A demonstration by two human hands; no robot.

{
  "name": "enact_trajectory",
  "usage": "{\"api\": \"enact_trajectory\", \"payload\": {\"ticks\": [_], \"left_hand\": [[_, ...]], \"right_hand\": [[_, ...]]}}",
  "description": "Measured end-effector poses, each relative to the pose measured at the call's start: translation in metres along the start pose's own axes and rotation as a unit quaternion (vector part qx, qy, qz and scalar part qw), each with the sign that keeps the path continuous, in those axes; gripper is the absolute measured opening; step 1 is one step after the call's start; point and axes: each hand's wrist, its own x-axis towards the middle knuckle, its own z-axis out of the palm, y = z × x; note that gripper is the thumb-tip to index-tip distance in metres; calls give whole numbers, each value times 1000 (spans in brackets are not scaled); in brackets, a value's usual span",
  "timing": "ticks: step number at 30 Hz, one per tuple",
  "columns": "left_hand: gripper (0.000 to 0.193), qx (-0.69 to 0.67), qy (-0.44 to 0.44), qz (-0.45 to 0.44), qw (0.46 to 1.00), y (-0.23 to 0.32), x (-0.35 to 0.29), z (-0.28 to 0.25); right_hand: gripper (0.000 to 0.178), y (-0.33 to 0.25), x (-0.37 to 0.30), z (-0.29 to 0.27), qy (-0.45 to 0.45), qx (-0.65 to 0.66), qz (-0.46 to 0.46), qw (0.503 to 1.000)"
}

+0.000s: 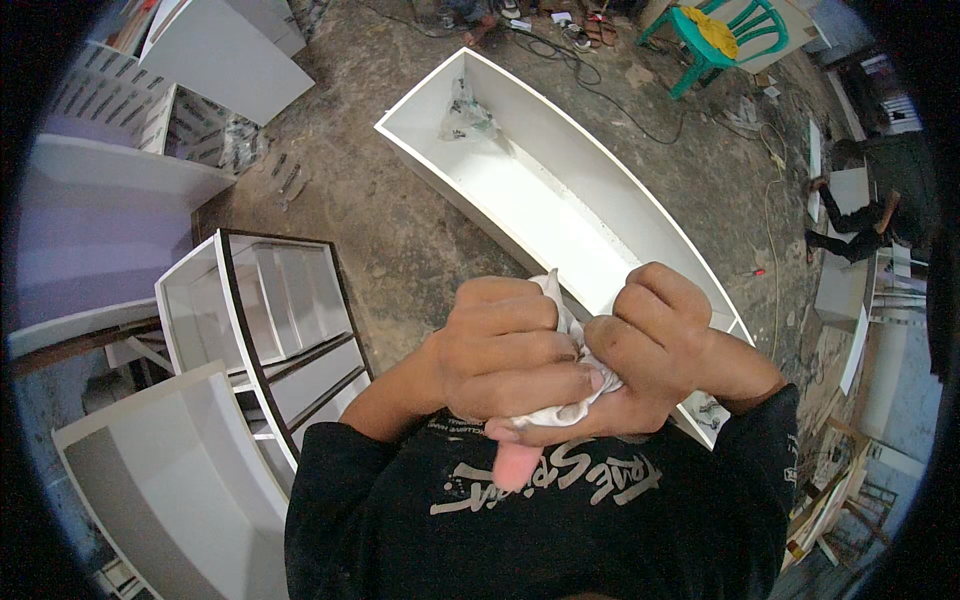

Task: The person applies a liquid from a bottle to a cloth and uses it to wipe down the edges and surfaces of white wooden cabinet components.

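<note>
Lower centre of frame: left hand (508, 350) and right hand (655, 345), each grip closed tight on a bunched white cloth (567, 412), overlapping the long white cabinet carcass (560, 215) in view; hard, uneven pulling could tear the fabric or slip it loose.

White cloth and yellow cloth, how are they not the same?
The white cloth is squeezed in the left hand and right hand; the yellow cloth lies on a green chair. White is near the camera, yellow farther off. Both look crumpled.
</note>
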Motion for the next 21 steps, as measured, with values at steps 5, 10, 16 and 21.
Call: {"api": "enact_trajectory", "payload": {"ticks": [5,10,16,21], "left_hand": [[18,-47,-32,-50,997,6,3,-9],[16,-103,30,-162,981,-2,-32,10],[26,-124,172,-512,832,7,-147,53],[34,-123,-6,-562,818,-14,-179,55]], "right_hand": [[34,-5,-3,1,-14,19,39,999],[25,-26,-19,-10,-166,9,179,970],[48,-75,-67,16,-408,129,429,795],[49,-99,-93,23,-483,129,535,681]]}}
